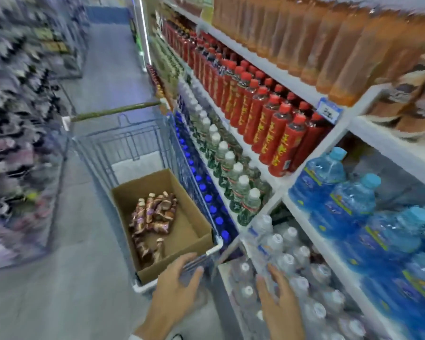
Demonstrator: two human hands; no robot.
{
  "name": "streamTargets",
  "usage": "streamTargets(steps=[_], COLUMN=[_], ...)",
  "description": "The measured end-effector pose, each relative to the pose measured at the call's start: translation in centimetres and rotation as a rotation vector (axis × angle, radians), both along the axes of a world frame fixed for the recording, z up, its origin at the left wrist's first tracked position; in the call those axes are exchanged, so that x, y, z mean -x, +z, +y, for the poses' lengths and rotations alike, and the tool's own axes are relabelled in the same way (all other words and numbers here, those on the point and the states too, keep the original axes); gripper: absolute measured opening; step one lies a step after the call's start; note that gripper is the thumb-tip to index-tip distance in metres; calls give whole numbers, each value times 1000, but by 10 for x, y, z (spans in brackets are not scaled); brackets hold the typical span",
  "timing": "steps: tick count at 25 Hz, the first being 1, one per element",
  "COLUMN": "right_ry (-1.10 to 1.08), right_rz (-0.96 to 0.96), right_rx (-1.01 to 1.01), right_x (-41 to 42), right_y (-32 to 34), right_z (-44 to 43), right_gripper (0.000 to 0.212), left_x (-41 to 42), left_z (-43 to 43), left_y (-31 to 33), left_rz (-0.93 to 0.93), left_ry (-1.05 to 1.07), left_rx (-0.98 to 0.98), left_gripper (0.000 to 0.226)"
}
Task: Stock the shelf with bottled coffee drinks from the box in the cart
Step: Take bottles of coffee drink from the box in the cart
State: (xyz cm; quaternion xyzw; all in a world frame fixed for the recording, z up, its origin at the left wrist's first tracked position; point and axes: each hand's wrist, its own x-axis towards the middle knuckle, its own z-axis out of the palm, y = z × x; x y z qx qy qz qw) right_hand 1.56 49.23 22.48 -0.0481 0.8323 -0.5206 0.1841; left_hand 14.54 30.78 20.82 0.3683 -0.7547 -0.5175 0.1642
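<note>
Though blur smears the bottles [152, 214], left hand [179, 278] fingers grip the cart [212, 251] rim; right hand [280, 300] fingers spread open.

Grey aisle floor [103, 69], blurry racks [15, 119] on L, light strip [144, 33].
</note>
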Motion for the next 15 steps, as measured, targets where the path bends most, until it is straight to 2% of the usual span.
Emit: streamTargets(steps=[4,10,15], right_ry=[140,325,501], right_rz=[3,-63,-147], right_rx=[-130,-190,-273], right_x=[6,9,28], right_y=[-27,-46,-60], right_z=[-67,-149,-204], right_gripper=[39,37,45], left_x=[-26,-47,-36], left_z=[-52,-113,-146], left_y=[-29,-57,-75], left_rz=[-51,-186,-248], left_ry=[80,171,275], left_rx=[-69,-68,-84], left_gripper=[30,36,23])
